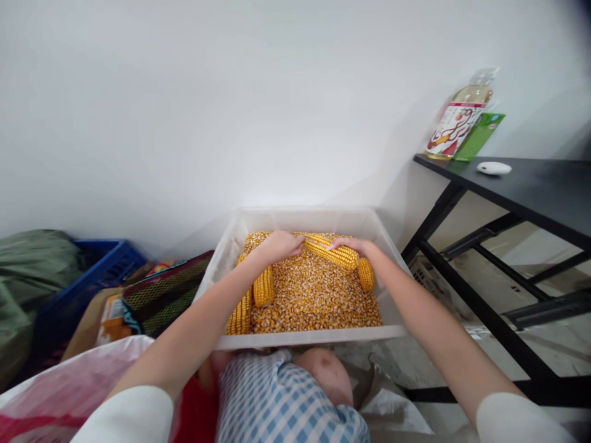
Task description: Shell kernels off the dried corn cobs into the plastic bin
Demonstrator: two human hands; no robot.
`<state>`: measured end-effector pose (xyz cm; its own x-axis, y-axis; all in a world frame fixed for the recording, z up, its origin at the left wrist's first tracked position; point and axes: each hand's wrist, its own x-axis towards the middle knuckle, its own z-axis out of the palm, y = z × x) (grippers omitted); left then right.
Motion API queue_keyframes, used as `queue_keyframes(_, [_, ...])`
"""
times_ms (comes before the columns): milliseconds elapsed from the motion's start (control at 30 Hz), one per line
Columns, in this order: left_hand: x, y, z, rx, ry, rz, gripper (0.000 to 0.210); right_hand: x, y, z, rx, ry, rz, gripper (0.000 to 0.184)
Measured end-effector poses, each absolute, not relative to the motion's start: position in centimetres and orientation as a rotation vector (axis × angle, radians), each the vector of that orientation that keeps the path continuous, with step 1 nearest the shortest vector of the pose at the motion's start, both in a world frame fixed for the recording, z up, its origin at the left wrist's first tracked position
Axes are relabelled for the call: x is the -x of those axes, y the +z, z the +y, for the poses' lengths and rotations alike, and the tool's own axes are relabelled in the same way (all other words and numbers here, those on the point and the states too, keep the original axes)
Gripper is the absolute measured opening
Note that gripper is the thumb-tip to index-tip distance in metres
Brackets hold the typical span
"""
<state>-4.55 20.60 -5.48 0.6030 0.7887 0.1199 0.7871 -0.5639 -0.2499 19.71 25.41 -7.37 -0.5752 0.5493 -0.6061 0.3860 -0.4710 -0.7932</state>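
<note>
A yellow corn cob (pixel 333 251) lies slantwise between my two hands, over a bed of loose corn kernels (pixel 314 301). My left hand (pixel 284 245) is closed on its far left end. My right hand (pixel 351 245) grips it near the right end, with the fingers laid over its upper side. All this is inside a white plastic bin (pixel 314 338). Another cob (pixel 263 288) rests on the kernels below my left hand, and one more cob (pixel 366 274) sits against the right wall, close under my right wrist. Further cobs (pixel 240 317) lie along the left side, partly hidden by my left forearm.
At the right stands a black table (pixel 535 184) bearing a bottle (pixel 462 123), a green box (pixel 480 136) and a small white object (pixel 494 168). To the left are a blue crate (pixel 111 267), a green bag (pixel 41 264) and a mesh bag (pixel 166 295). A white wall is behind.
</note>
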Motion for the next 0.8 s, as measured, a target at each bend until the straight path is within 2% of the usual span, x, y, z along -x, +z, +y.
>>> queue_keyframes(567, [4.3,-5.4,20.3,2.581,0.105,-1.306,0.029,-20.1,-8.6,26.4,1.440,2.179,-1.622,0.021])
queue_keyframes(800, [4.5,-6.0,20.4,2.653,0.006,-1.340,0.024,-19.7,-8.5,26.1,1.423,2.150,-1.698,0.022])
